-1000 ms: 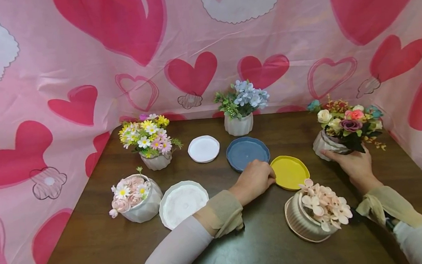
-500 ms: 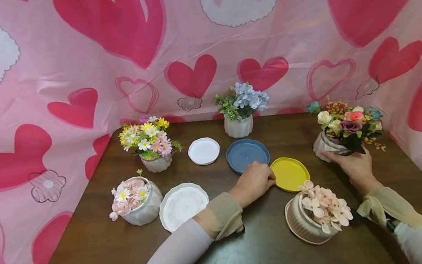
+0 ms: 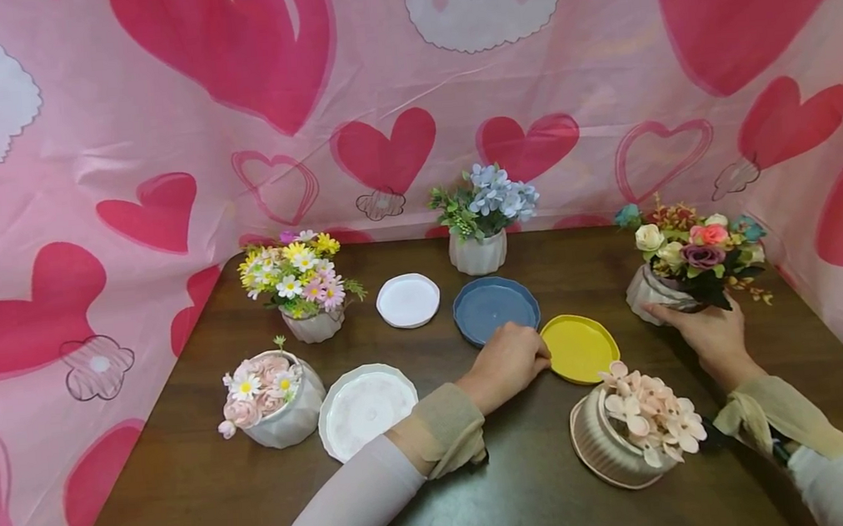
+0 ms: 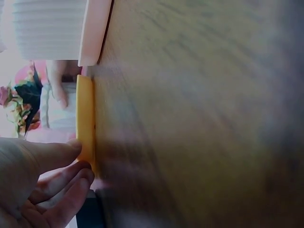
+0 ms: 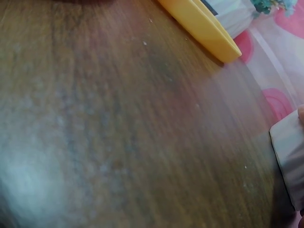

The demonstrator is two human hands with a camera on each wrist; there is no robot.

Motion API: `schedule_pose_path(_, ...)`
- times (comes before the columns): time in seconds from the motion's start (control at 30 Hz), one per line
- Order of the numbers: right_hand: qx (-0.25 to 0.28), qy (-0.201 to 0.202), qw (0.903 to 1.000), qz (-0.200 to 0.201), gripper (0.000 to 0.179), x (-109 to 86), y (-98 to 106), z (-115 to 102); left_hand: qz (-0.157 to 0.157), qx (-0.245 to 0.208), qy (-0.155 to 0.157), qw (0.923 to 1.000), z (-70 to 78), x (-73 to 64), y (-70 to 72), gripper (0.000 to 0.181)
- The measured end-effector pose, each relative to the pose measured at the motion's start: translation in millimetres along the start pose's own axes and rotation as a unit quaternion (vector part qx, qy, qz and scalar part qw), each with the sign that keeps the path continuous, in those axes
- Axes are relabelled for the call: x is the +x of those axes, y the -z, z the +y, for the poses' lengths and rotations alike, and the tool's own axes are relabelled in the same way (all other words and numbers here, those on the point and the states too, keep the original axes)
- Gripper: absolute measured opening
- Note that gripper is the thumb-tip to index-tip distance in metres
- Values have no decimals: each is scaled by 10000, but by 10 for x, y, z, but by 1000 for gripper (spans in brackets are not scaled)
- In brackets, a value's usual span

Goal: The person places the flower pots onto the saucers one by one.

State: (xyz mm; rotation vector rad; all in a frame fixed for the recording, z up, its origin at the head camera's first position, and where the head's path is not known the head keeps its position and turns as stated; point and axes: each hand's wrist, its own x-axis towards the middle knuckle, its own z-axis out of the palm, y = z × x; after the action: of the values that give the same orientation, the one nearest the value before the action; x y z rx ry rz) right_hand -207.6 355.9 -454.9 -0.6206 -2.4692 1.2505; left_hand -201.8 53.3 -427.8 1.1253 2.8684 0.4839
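My left hand (image 3: 507, 364) pinches the left edge of a round yellow saucer (image 3: 581, 349), which lies on the table. The left wrist view shows the thumb at the rim of this saucer (image 4: 85, 114) and the other fingers bent close to its side. At the right, my right hand (image 3: 712, 338) grips a whitish pot (image 3: 650, 293) from the near side. Roses and other mixed flowers (image 3: 702, 247) fill that pot and lean to the right. Only a sliver of the pot (image 5: 289, 156) shows in the right wrist view, and most of that hand is out of frame.
A ribbed pot of peach flowers (image 3: 625, 437) stands on a saucer near my right forearm. Left of the yellow saucer lie a blue saucer (image 3: 496, 308), a small white saucer (image 3: 408, 301) and a larger white one (image 3: 367, 410). Flower pots stand at the left and back.
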Motion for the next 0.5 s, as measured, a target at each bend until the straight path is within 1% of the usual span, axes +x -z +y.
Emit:
schedule_pose_path(0.1, 35, -35, 10000, -28, 95, -4, 0, 4, -18, 1, 11, 10000, 3, 0, 1, 9)
schedule_pose_path(0.33, 20, 81, 10000, -33, 95, -19, -1, -18, -12, 16, 22, 10000, -8, 0, -7, 10)
schedule_pose_path(0.43, 174, -6, 9998, 47, 91, -19, -7, -31, 3, 30, 3, 10000, -14, 0, -13, 10)
schedule_pose_path(0.5, 372, -73, 9992, 111, 89, -19, -12, -37, 11, 25, -8, 10000, -16, 1, -16, 10)
